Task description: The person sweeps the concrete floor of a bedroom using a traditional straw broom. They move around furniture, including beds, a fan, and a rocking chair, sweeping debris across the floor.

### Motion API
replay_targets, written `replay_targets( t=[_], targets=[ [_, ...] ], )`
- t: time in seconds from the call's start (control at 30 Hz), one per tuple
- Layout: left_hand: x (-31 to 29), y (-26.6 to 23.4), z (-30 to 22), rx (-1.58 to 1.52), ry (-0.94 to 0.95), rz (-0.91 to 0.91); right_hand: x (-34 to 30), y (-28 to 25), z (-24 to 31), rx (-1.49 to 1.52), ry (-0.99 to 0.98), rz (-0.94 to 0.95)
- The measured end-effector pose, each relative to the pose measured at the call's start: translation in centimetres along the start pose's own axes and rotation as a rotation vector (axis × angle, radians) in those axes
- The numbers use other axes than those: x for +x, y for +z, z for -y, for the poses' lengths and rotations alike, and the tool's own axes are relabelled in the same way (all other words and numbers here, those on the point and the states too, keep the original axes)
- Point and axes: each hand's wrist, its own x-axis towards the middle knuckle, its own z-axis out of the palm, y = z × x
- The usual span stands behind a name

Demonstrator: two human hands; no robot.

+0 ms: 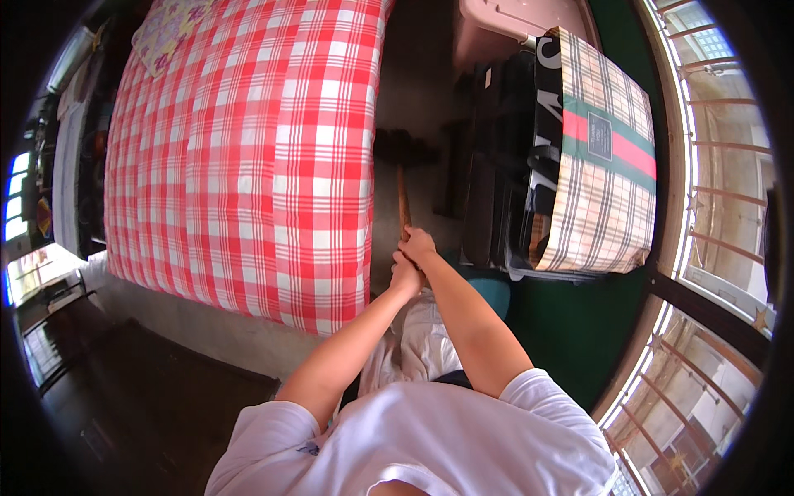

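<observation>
With the right hand (pixel 419 245) ahead of the left hand (pixel 405 276), fingers clamp around a broom (pixel 403 194), likely for steady steering. Its dark head (pixel 405 149) lies between a bed (pixel 240 165) and a plaid bag (pixel 620 192).

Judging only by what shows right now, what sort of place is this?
Probably a bedroom, perhaps partly used for storage: a wide red-and-white checked bedspread at left, with a plaid bag and a pink lidded bin to its right.
</observation>
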Motion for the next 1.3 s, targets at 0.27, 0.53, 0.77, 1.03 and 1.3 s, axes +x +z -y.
replay_targets(
  t=[0.27,0.53,0.77,1.03,1.3],
  targets=[
    [-12.6,-1.2,7.6,-0.052,-0.072,0.032,-11.7,9.3,-4.2,-0.053,-0.055,0.015],
    [-13.7,-0.1,19.5,0.140,0.185,-0.155,-16.5,16.3,-5.2,-0.006,-0.138,-0.228],
    [-12.8,1.3,23.4,0.058,0.030,0.104,-17.4,19.8,-8.4,-0.008,0.032,-0.039],
    [-21.9,5.5,32.1,-0.039,0.008,0.153,-30.0,24.1,-13.9,0.078,0.023,0.002],
    [-25.8,7.1,36.1,-0.433,-0.094,0.262,-35.0,26.0,-17.0,0.191,-0.059,-0.238]
  ],
)
